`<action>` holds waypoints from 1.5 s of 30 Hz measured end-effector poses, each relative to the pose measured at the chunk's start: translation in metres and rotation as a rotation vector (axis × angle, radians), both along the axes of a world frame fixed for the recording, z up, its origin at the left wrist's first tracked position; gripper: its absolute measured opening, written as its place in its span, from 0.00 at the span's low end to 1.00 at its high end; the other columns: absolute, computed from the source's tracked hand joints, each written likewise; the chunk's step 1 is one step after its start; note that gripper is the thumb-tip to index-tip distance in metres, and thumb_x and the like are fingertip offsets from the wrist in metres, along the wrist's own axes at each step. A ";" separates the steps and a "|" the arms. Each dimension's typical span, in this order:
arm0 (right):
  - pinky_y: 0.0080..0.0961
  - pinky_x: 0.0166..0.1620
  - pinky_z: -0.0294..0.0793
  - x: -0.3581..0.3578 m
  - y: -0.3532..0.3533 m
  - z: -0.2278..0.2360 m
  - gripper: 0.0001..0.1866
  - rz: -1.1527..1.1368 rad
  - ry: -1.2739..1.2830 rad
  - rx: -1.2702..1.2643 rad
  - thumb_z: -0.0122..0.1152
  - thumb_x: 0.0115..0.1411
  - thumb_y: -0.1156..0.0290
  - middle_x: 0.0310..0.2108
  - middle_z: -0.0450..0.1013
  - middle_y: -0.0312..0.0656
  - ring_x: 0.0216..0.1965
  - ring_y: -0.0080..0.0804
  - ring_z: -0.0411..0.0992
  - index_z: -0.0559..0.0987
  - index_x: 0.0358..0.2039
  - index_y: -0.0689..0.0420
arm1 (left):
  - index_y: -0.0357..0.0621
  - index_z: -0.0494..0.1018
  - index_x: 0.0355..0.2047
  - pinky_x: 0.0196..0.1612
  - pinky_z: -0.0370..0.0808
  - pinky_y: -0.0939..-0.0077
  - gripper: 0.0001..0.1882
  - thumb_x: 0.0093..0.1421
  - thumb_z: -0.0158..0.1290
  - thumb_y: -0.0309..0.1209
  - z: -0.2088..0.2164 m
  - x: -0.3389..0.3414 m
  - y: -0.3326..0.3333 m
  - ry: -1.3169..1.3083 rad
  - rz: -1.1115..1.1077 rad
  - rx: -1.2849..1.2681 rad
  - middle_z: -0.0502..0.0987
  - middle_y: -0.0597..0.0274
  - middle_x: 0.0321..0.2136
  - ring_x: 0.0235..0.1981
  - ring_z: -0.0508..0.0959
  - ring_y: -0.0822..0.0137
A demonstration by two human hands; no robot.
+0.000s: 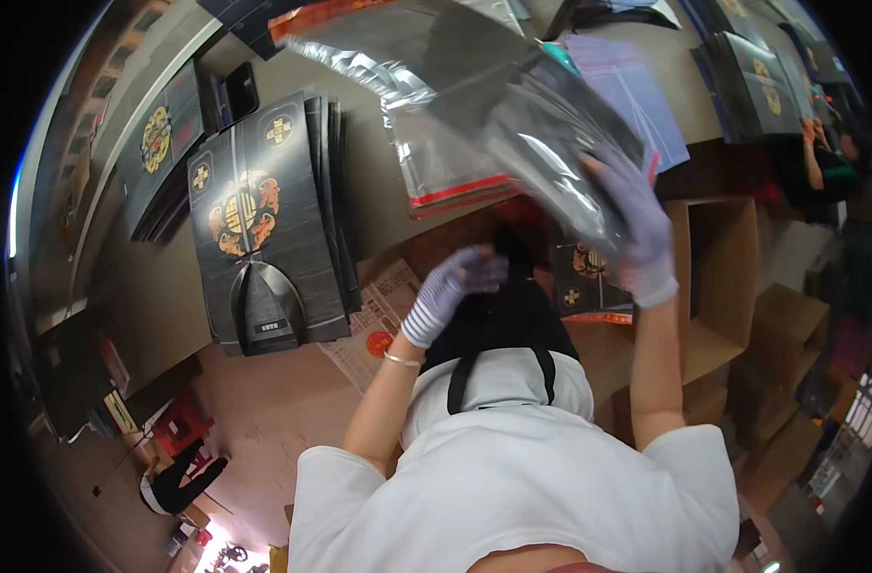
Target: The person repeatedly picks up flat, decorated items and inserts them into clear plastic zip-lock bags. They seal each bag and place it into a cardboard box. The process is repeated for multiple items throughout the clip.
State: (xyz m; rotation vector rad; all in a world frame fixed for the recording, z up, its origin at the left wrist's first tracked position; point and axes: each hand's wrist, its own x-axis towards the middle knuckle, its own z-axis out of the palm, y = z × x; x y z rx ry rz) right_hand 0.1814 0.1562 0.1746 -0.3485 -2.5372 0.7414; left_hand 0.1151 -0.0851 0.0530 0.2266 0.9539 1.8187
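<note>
My right hand (638, 224), in a pale lilac glove, grips a shiny clear plastic bag (551, 143) by its right edge, blurred by motion. A second clear bag with a red border (446, 181) lies under it on the table's front edge. My left hand (465, 277), in a striped glove with bare-looking fingertips, hovers near my lap with its fingers loosely stretched and nothing in them. To its left, a stack of black printed folders (259, 229) with gold and orange emblems rests on the table.
More black folders (164, 143) and a dark phone (240, 91) lie at the far left. Lilac sheets (627, 86) sit behind the bag. An open cardboard box (723, 277) stands at the right, near a packed black folder (589, 282). Another person's hand (813, 134) shows at the far right.
</note>
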 end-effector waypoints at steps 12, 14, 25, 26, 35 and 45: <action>0.31 0.23 0.73 0.066 0.056 -0.203 0.14 -0.209 -0.708 -0.992 0.54 0.56 0.62 0.23 0.75 0.46 0.17 0.33 0.73 0.75 0.34 0.60 | 0.34 0.71 0.25 0.26 0.69 0.70 0.11 0.52 0.51 0.33 -0.172 -0.097 0.030 0.442 0.463 -0.739 0.71 0.59 0.15 0.17 0.69 0.64; 0.28 0.20 0.71 0.081 0.141 -0.214 0.26 -0.779 -0.585 -1.353 0.55 0.54 0.49 0.24 0.75 0.47 0.18 0.33 0.74 0.72 0.39 0.63 | 0.32 0.71 0.27 0.32 0.72 0.64 0.14 0.52 0.51 0.35 -0.158 -0.098 0.027 0.728 0.314 -0.991 0.74 0.54 0.20 0.21 0.74 0.57; 0.28 0.37 0.72 0.154 0.202 -0.218 0.21 -0.849 -0.070 -1.245 0.53 0.58 0.62 0.36 0.70 0.39 0.39 0.32 0.70 0.68 0.48 0.61 | 0.45 0.73 0.32 0.40 0.69 0.64 0.12 0.44 0.57 0.30 -0.092 -0.131 0.122 1.704 -0.289 -0.741 0.71 0.57 0.30 0.37 0.71 0.56; 0.25 0.34 0.70 0.167 0.187 -0.203 0.19 -0.818 0.098 -1.227 0.52 0.58 0.63 0.36 0.69 0.38 0.34 0.26 0.69 0.69 0.47 0.61 | 0.44 0.73 0.30 0.39 0.69 0.65 0.10 0.45 0.57 0.29 -0.101 -0.132 0.121 1.589 -0.194 -0.697 0.72 0.56 0.29 0.35 0.72 0.56; 0.23 0.28 0.63 0.180 -0.051 -0.131 0.15 -0.783 -0.312 -0.673 0.53 0.59 0.65 0.19 0.65 0.36 0.23 0.22 0.60 0.74 0.29 0.67 | 0.37 0.73 0.27 0.31 0.70 0.73 0.08 0.48 0.55 0.28 -0.074 -0.109 0.149 1.003 0.203 -0.585 0.73 0.55 0.23 0.24 0.73 0.63; 0.25 0.41 0.72 0.019 -0.030 -0.127 0.14 -0.173 -0.041 -1.643 0.52 0.56 0.69 0.34 0.67 0.37 0.36 0.25 0.69 0.67 0.42 0.61 | 0.36 0.73 0.29 0.33 0.71 0.79 0.07 0.49 0.56 0.25 -0.036 -0.069 0.117 1.019 0.149 -0.527 0.73 0.61 0.23 0.25 0.72 0.72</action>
